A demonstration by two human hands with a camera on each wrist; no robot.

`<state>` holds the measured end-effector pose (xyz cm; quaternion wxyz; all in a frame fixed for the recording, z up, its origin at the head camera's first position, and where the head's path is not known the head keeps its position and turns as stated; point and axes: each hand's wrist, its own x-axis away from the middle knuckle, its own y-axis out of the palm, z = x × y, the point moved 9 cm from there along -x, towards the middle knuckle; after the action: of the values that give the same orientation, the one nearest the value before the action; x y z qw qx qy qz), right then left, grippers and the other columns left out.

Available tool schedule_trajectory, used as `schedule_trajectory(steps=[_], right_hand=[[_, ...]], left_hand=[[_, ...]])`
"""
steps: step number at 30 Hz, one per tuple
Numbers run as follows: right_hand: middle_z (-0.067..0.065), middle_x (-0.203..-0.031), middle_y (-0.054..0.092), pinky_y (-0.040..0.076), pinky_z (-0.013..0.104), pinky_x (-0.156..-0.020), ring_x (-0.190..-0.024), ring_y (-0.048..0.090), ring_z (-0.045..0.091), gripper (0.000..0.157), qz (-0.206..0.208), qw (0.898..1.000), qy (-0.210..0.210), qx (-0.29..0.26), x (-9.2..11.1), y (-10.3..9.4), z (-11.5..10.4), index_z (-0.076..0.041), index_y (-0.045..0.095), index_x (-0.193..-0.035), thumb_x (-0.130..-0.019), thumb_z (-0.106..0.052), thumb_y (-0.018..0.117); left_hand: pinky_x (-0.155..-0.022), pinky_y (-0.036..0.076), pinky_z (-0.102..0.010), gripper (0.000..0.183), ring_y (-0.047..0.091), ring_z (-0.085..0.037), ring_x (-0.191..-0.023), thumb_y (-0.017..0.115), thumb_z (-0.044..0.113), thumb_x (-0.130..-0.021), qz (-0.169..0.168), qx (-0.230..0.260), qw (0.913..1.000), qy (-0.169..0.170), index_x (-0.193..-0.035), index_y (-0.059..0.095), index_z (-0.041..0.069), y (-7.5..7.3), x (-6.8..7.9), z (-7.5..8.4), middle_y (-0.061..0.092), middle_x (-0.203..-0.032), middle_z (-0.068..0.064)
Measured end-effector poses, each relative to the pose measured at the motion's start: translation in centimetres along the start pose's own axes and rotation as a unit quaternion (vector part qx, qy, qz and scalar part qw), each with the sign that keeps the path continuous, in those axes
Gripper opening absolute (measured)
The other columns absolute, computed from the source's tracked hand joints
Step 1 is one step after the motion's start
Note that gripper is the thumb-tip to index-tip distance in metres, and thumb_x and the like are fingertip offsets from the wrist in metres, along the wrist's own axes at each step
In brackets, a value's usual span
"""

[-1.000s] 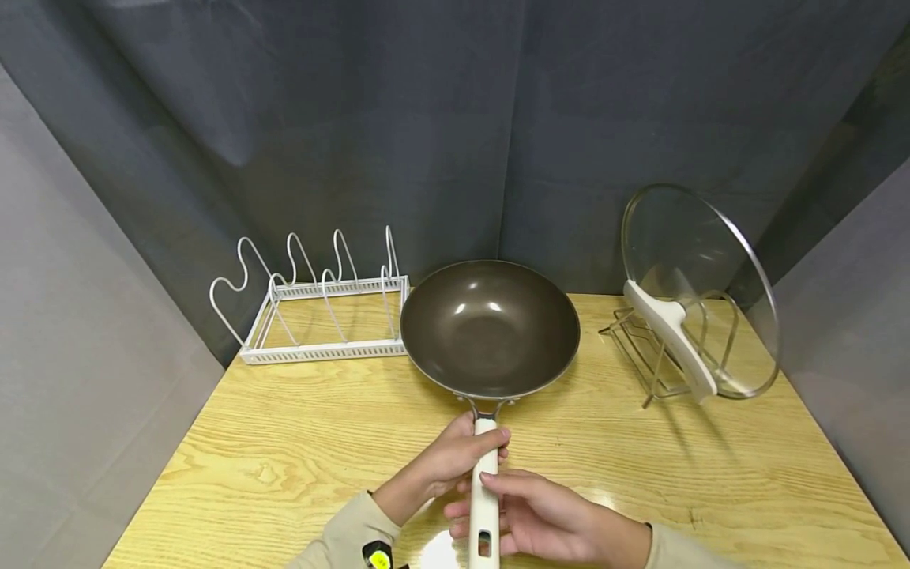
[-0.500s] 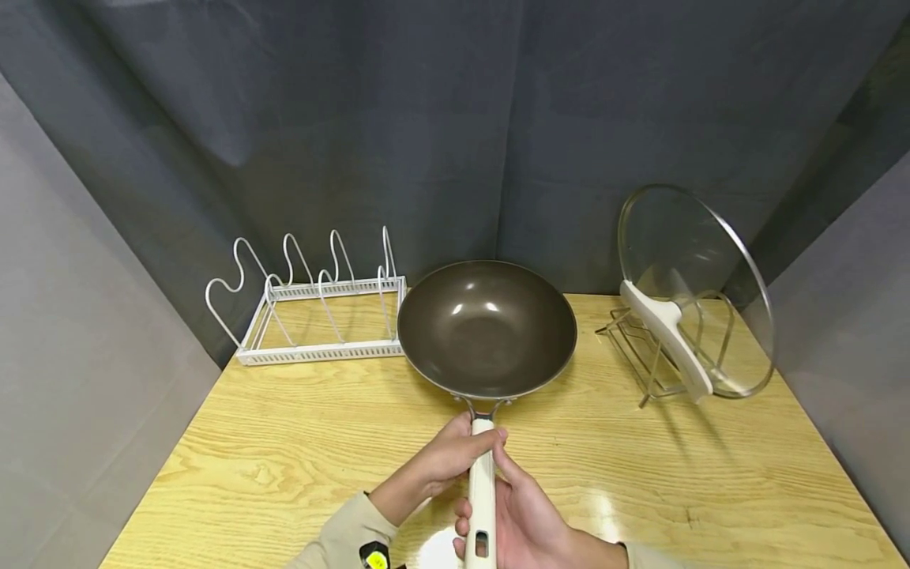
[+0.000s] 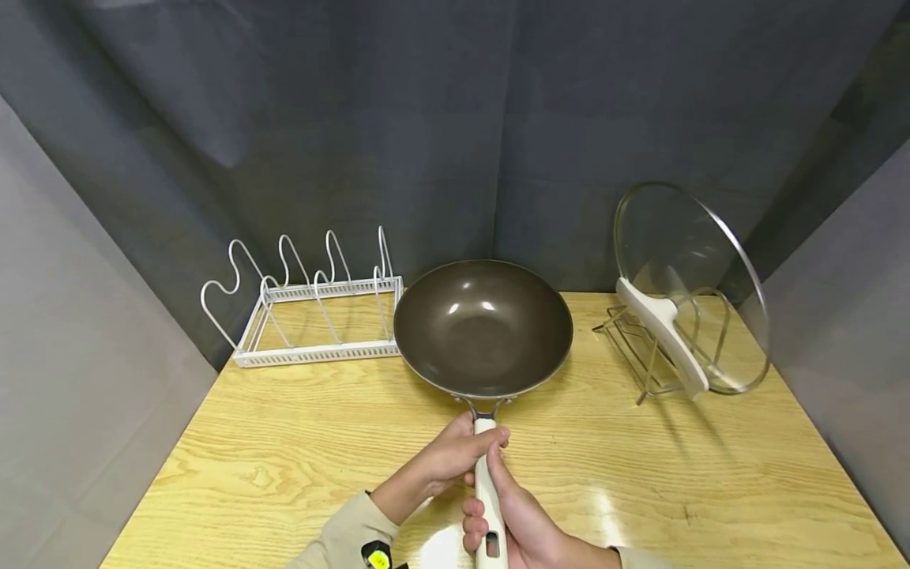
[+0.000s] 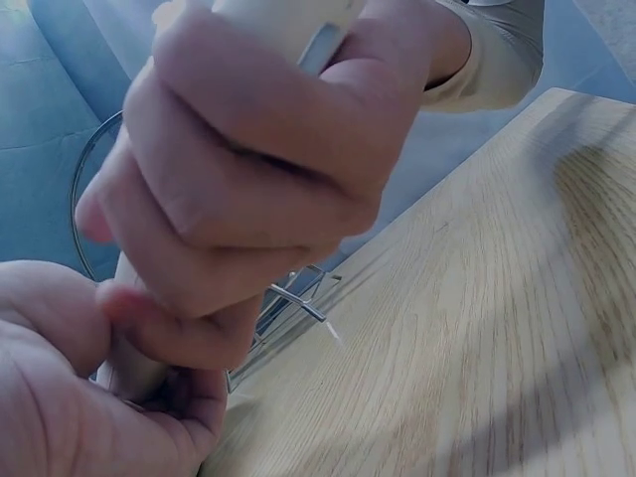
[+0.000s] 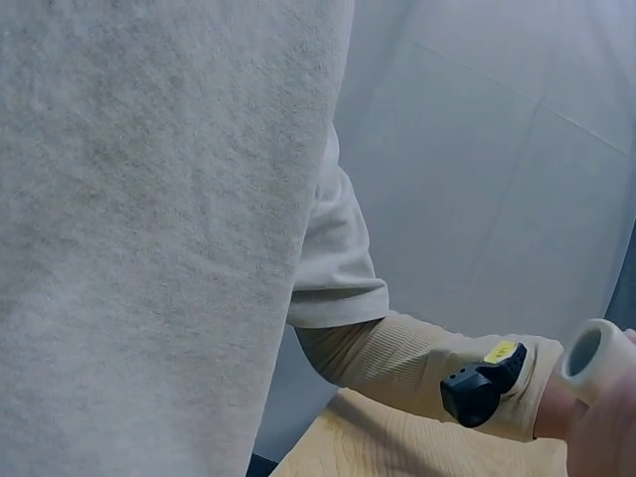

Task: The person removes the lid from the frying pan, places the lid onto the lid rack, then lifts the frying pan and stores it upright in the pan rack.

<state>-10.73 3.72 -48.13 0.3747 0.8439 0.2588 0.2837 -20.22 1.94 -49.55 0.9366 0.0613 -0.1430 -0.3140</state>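
Observation:
A dark brown wok (image 3: 483, 328) with a cream handle (image 3: 489, 494) is held in front of me, its bowl facing up and tilted toward the camera. My left hand (image 3: 449, 454) grips the handle close to the bowl, thumb laid across the top. Just behind it, nearer the handle's end, my right hand (image 3: 529, 521) wraps its fingers around the handle from the right. In the left wrist view the right hand's curled fingers (image 4: 248, 149) cover much of the handle. The right wrist view catches only the handle's hollow end (image 5: 586, 353) at its right edge.
A white wire rack (image 3: 320, 352) with several upright loops stands on the wooden table (image 3: 298, 442) at the left, near the wok's rim. At the right, a glass lid (image 3: 700, 253) with a cream handle leans in a metal wire stand (image 3: 647, 371). A dark curtain (image 3: 398, 118) hangs behind.
My right hand has gone from loosely touching the handle, fingers spread, to wrapping around it. The left hand keeps its grip. The handle's end has swung slightly to the right.

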Motion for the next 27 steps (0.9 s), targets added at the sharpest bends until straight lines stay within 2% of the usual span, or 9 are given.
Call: schedule_trajectory(steps=[9,14,19,23,27], right_hand=[[-0.013,-0.065,0.045,0.046,0.013,-0.057,-0.052,0.047,-0.002,0.043,0.058,0.998,-0.009,0.031,-0.2,-0.8,-0.1,-0.016,0.038,-0.1,-0.107,-0.058,0.031],[-0.013,-0.065,0.045,0.045,0.013,-0.054,-0.051,0.047,-0.002,0.039,0.082,0.996,-0.004,0.035,0.0,-1.0,0.0,-0.015,0.036,-0.101,-0.108,-0.053,0.04],[-0.012,-0.067,0.044,0.043,0.012,-0.053,-0.051,0.046,-0.001,0.037,0.098,0.994,-0.001,0.05,0.0,-1.1,0.0,-0.015,0.033,-0.104,-0.106,-0.047,0.051],[-0.013,-0.065,0.043,0.039,0.011,-0.048,-0.05,0.047,-0.002,0.03,0.093,0.994,-0.001,0.066,-0.2,-1.1,-0.1,-0.013,0.031,-0.107,-0.105,-0.03,0.054],[-0.013,-0.062,0.041,0.035,0.011,-0.045,-0.049,0.047,-0.002,0.017,0.09,0.992,-0.002,0.089,-0.4,-1.1,-0.3,-0.012,0.037,-0.095,-0.098,-0.012,0.054]], left_hand=[[-0.057,0.044,-0.021,0.014,0.055,-0.009,-0.066,0.061,0.017,-0.102,0.005,-0.02,0.9998,0.003,-0.098,0.058,0.004,-0.1,0.1,0.0,0.061,-0.078,-0.002],[-0.061,0.048,-0.022,0.02,0.059,-0.011,-0.071,0.063,0.019,-0.101,0.014,-0.035,0.9993,0.002,-0.105,0.059,0.0,-0.5,0.3,0.1,0.065,-0.087,-0.006],[-0.054,0.045,-0.02,0.025,0.057,-0.009,-0.062,0.065,0.021,-0.101,0.015,-0.048,0.9987,-0.006,-0.109,0.058,-0.001,-0.9,0.5,0.1,0.067,-0.082,-0.004],[-0.054,0.046,-0.021,0.027,0.058,-0.009,-0.061,0.068,0.021,-0.099,0.023,-0.054,0.9982,-0.008,-0.11,0.057,-0.001,-1.1,0.4,0.0,0.069,-0.079,-0.003],[-0.061,0.05,-0.024,0.029,0.063,-0.011,-0.067,0.07,0.021,-0.097,0.042,-0.069,0.9967,-0.005,-0.112,0.057,-0.001,-1.4,0.5,0.2,0.071,-0.083,-0.005]])
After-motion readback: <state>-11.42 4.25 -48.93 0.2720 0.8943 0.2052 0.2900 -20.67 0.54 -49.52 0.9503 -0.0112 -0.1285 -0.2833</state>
